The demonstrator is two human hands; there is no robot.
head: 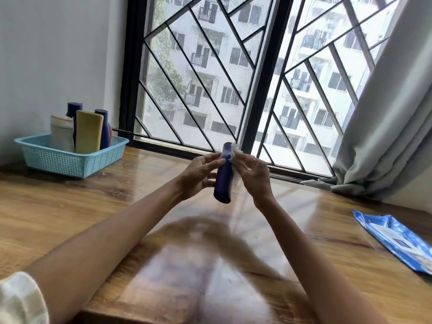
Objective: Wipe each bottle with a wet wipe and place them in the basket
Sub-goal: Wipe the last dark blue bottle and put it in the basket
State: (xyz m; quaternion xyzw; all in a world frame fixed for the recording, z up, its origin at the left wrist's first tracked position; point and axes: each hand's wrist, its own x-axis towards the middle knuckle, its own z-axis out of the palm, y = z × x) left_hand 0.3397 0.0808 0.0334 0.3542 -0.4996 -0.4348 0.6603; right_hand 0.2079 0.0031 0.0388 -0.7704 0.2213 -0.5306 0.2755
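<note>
From the head view we see our left hand (pixel 199 175) holding a dark blue plastic bottle (pixel 224 177) upright above the glossy wooden table (pixel 70 206), the fingers (pixel 211 164) curled round its left side. Our right hand (pixel 253 175) pinches a white wet wipe (pixel 234 152) against the upper right side of the bottle, near its top. Both forearms reach in from the bottom edge, and a pale checked sleeve (pixel 18 300) shows at the lower left corner. At the far left of the table, by the white wall, sits a light blue perforated plastic basket (pixel 70 163). In it stand a white tube (pixel 62 135), a yellow tube (pixel 88 132) and two dark blue bottles (pixel 104 127) behind them. A blue wet wipe packet (pixel 397 239) lies flat at the right edge of the table, well apart from our hands. A grey curtain (pixel 385 125) hangs beside the barred window (pixel 233 78)
</note>
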